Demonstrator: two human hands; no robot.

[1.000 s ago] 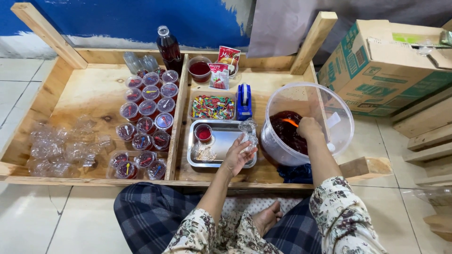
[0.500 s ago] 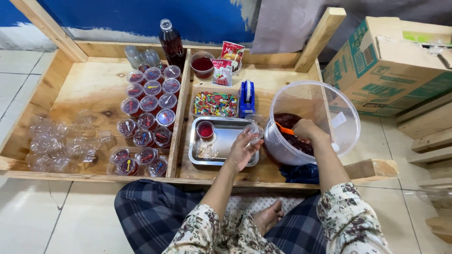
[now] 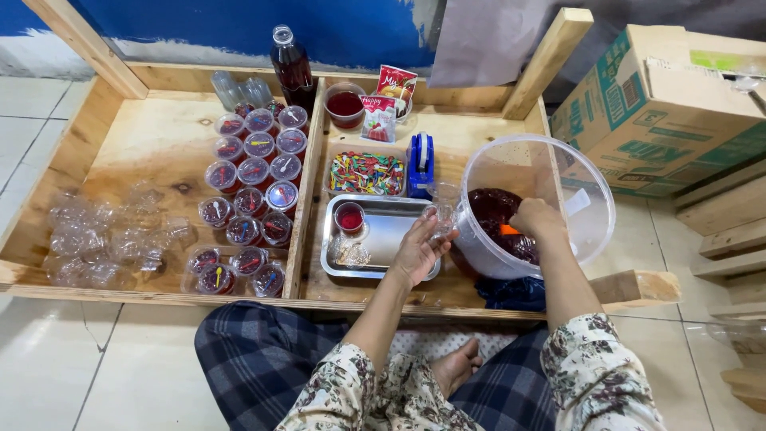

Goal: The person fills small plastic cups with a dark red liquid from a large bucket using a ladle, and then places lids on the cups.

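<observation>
My left hand (image 3: 417, 252) holds a small clear plastic cup (image 3: 441, 217) over the right end of a metal tray (image 3: 391, 235), close to the rim of a large clear bucket (image 3: 586, 191). My right hand (image 3: 538, 220) reaches down inside that bucket and grips an orange scoop (image 3: 507, 230) sunk in dark red jelly (image 3: 488, 209). On the tray stands one cup filled with red jelly (image 3: 349, 216), with an empty clear cup (image 3: 349, 254) lying beside it.
Everything sits in a shallow wooden frame (image 3: 163, 136) on a tiled floor. Several filled, lidded cups (image 3: 254, 172) stand at centre left and empty cups (image 3: 112, 235) lie far left. A box of coloured spoons (image 3: 367, 173), blue tape dispenser (image 3: 420, 164), dark bottle (image 3: 291, 68) and cardboard box (image 3: 662, 104) surround them.
My left hand has lifted the clear cup from the tray toward the bucket's rim. My right hand has stayed in the bucket on the scoop.
</observation>
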